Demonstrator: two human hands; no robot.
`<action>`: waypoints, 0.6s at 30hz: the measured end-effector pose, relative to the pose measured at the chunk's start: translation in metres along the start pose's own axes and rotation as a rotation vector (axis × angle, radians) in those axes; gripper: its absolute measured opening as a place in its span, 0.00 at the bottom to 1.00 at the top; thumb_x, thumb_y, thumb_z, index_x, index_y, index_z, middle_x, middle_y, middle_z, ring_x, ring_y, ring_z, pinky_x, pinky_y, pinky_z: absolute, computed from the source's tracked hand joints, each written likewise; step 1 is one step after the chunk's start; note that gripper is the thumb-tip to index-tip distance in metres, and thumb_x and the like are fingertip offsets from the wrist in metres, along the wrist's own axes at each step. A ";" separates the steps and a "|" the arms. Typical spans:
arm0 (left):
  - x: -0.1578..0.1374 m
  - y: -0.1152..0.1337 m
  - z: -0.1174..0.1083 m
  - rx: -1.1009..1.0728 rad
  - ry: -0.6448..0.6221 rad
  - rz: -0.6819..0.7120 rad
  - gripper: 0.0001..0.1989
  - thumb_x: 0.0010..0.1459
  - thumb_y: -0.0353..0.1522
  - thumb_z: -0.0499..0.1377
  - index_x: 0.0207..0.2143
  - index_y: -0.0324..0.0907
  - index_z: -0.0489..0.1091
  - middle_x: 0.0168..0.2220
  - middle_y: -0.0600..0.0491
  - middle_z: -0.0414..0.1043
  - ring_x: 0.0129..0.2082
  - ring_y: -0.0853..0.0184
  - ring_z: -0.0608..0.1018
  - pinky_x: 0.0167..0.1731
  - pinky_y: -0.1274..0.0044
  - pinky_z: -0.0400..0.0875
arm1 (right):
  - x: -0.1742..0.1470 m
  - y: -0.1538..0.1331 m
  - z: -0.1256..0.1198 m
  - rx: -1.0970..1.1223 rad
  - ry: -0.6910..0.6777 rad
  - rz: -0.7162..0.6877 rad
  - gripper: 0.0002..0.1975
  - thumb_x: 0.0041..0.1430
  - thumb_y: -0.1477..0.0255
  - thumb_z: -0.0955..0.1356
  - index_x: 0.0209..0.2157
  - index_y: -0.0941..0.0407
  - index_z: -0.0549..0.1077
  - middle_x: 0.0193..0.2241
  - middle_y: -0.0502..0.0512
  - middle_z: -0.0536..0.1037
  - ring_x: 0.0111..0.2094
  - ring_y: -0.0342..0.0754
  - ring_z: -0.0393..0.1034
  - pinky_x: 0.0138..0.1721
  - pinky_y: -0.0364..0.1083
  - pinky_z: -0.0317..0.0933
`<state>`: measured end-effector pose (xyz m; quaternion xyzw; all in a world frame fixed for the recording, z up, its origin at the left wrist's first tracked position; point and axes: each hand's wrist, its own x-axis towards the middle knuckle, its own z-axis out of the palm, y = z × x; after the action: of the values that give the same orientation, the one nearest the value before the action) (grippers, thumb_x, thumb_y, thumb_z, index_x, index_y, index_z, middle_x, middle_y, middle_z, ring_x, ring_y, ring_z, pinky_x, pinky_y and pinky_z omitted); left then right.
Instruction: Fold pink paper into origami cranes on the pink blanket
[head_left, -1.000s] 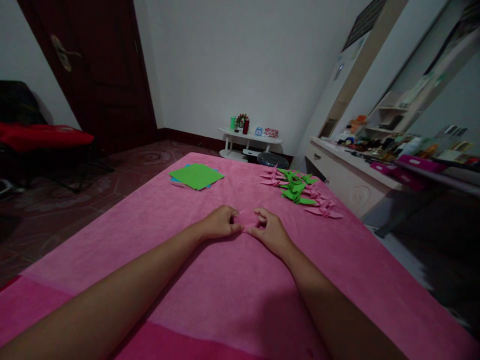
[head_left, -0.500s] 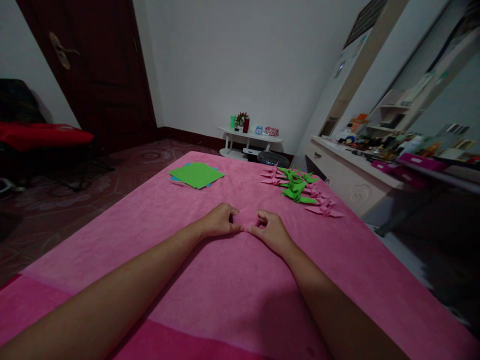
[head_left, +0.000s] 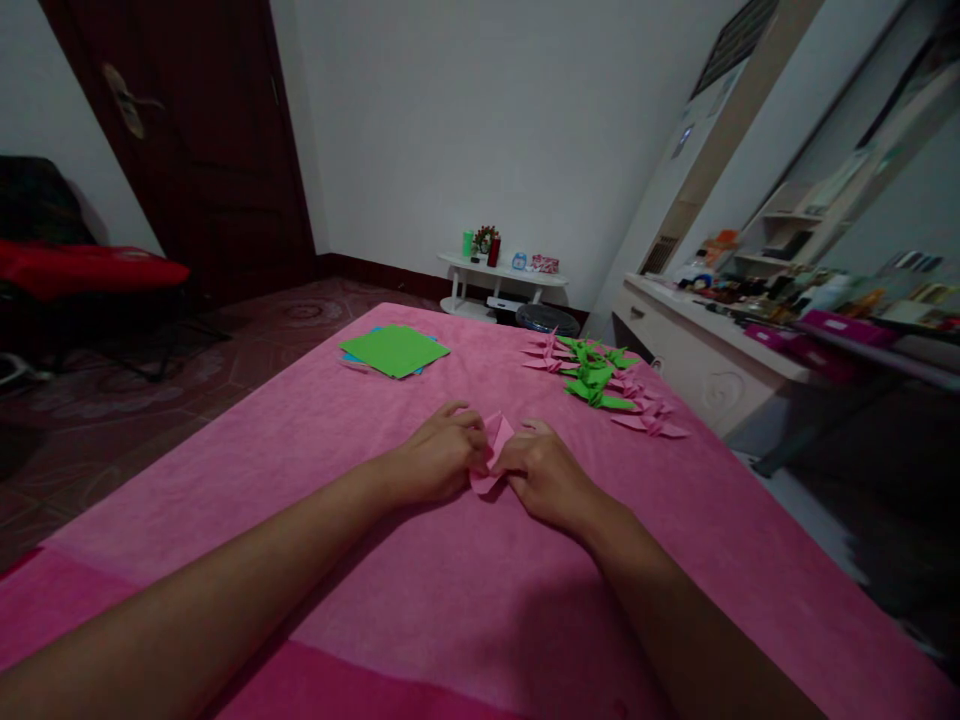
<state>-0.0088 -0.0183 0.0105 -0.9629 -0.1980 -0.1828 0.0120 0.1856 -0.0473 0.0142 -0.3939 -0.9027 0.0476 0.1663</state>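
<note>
A small folded piece of pink origami paper (head_left: 495, 440) is between my two hands over the middle of the pink cloth (head_left: 420, 600). My left hand (head_left: 446, 455) grips its left side, fingers curled over the edge. On the other side my right hand (head_left: 547, 470) pinches the paper with bent fingers. One point of the paper sticks up at the far end, and a flap spreads toward me. Fingers partly cover the folds. Beyond my right hand lie several folded paper cranes, some green (head_left: 592, 382) and some pink (head_left: 651, 420).
A stack of square paper sheets (head_left: 395, 350), green on top with blue below, lies at the far left of the cloth. Behind stands a white shelf table (head_left: 502, 268) with small items. A cluttered dresser (head_left: 697, 340) is at the right, a red-covered chair (head_left: 90, 268) at the left.
The pink paper has gone from lying flat with its near edge pinched to being opened up, with a raised point and a spread flap. Both hands have turned and curled over its sides.
</note>
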 end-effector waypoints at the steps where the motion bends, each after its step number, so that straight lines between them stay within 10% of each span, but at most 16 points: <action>1: -0.001 0.003 -0.003 0.037 -0.006 -0.002 0.07 0.49 0.27 0.59 0.29 0.46 0.75 0.30 0.53 0.73 0.41 0.62 0.69 0.53 0.62 0.49 | 0.001 -0.006 -0.003 -0.055 -0.049 -0.004 0.14 0.49 0.83 0.65 0.31 0.52 0.77 0.29 0.50 0.79 0.35 0.45 0.69 0.52 0.51 0.44; 10: 0.000 0.016 0.005 0.188 0.002 0.017 0.05 0.51 0.32 0.58 0.27 0.42 0.74 0.34 0.49 0.73 0.48 0.58 0.66 0.58 0.57 0.38 | 0.002 -0.038 -0.019 -0.185 -0.175 0.046 0.14 0.44 0.84 0.64 0.29 0.55 0.77 0.28 0.56 0.79 0.36 0.49 0.69 0.47 0.50 0.49; 18: -0.001 0.017 0.001 0.188 -0.017 -0.029 0.07 0.54 0.32 0.55 0.29 0.41 0.72 0.30 0.50 0.72 0.42 0.60 0.69 0.58 0.58 0.42 | 0.003 -0.009 -0.027 0.154 0.563 0.417 0.06 0.49 0.76 0.63 0.31 0.56 0.70 0.31 0.54 0.75 0.33 0.47 0.68 0.37 0.46 0.61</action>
<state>-0.0029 -0.0346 0.0101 -0.9561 -0.2283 -0.1552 0.0981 0.1863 -0.0525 0.0424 -0.5536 -0.7157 0.0379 0.4242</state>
